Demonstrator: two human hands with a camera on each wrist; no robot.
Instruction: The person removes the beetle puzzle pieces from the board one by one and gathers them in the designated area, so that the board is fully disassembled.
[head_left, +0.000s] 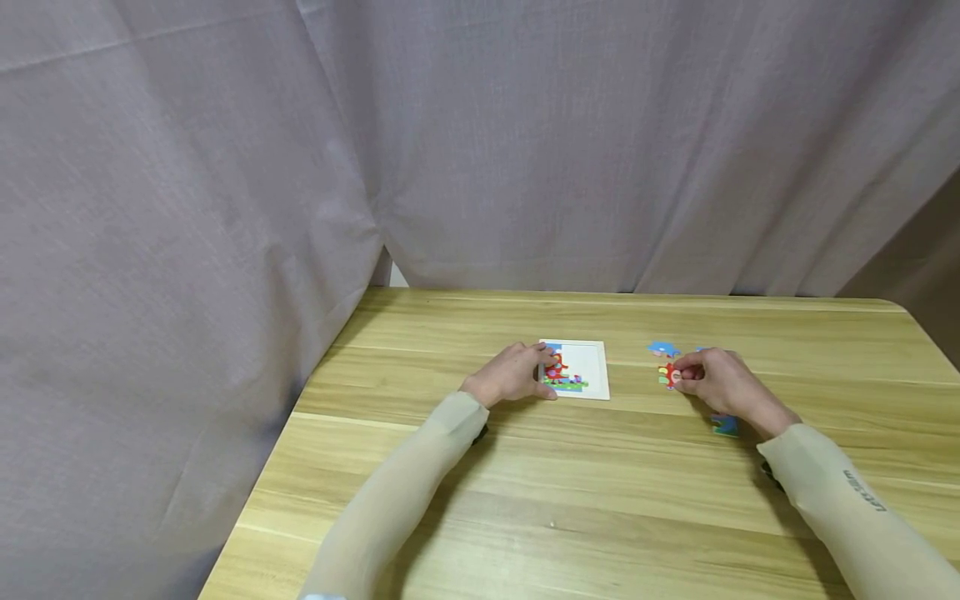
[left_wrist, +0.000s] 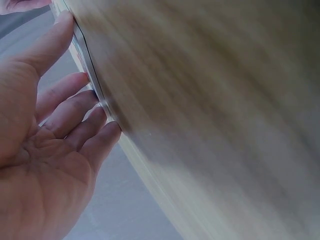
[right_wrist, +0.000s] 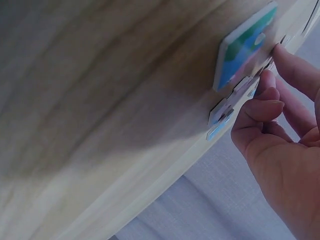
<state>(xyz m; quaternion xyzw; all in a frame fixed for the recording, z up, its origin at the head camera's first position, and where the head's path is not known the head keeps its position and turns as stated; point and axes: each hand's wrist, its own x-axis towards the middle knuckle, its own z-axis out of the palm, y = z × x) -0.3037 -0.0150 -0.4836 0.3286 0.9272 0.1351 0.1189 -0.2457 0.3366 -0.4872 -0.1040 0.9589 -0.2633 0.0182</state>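
A white-framed jigsaw board lies on the table, its left part and lower strip filled with coloured pieces. My left hand rests at the board's left side, thumb by the near edge and fingertips over the pieces. In the left wrist view, the fingers are loosely extended against the board's edge. To the right of the board, my right hand pinches a red puzzle piece between thumb and fingers, close over the table. The right wrist view shows its remaining fingers curled in.
A blue puzzle piece lies just beyond the right fingertips. Another, blue and green, sits on the near side of that hand, and a further blue bit is mostly hidden behind it. Grey curtain hangs along the wooden table's far edge.
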